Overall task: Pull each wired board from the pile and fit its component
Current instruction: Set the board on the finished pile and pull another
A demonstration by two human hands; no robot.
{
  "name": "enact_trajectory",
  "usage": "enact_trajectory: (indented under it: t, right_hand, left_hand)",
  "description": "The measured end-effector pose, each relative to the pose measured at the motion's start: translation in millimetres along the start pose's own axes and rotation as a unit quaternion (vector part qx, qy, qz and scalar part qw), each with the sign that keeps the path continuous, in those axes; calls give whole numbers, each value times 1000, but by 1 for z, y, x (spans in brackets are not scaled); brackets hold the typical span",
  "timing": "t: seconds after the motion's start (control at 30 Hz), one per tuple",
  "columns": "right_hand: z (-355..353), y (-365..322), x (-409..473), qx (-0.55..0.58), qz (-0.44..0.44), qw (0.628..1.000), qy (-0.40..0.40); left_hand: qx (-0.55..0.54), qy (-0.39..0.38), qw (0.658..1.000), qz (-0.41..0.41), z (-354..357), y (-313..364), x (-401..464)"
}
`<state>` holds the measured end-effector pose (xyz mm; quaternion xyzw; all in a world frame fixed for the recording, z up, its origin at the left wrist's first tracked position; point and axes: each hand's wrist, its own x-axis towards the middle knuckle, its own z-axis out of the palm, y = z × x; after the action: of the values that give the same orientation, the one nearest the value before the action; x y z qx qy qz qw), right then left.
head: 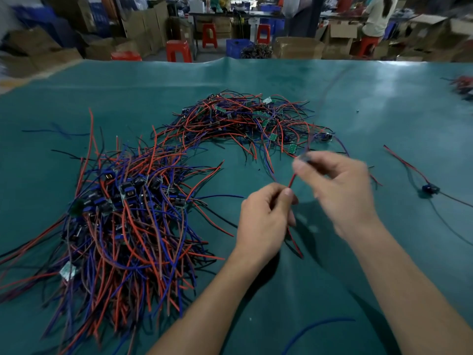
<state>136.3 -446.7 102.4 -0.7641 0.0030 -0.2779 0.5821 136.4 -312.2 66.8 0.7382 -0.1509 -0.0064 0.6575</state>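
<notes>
Both hands work just above the green mat (358, 103): I see my left hand (266, 216) pinching a red wire (291, 181) between thumb and fingers, while my right hand (340, 185), blurred, pinches something small and dark. Behind lies the pile of wired boards (245, 119); a larger heap (122, 213) sits left.

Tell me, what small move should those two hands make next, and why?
Probably draw the red wire clear of the far pile. The left hand pinches it low, the blurred right hand grips its upper end, and nearby strands trail back into that pile.
</notes>
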Motion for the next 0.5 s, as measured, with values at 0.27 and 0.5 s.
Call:
enact_trajectory:
  t: [0.27,0.5]
  right_hand:
    - [14,-94,31,104,-95,988,55]
    - [113,-128,58,-110,12,939,-326]
  left_hand:
    - [60,-23,998,26,1,4,-4]
    - [59,-6,998,11,0,4,-6]
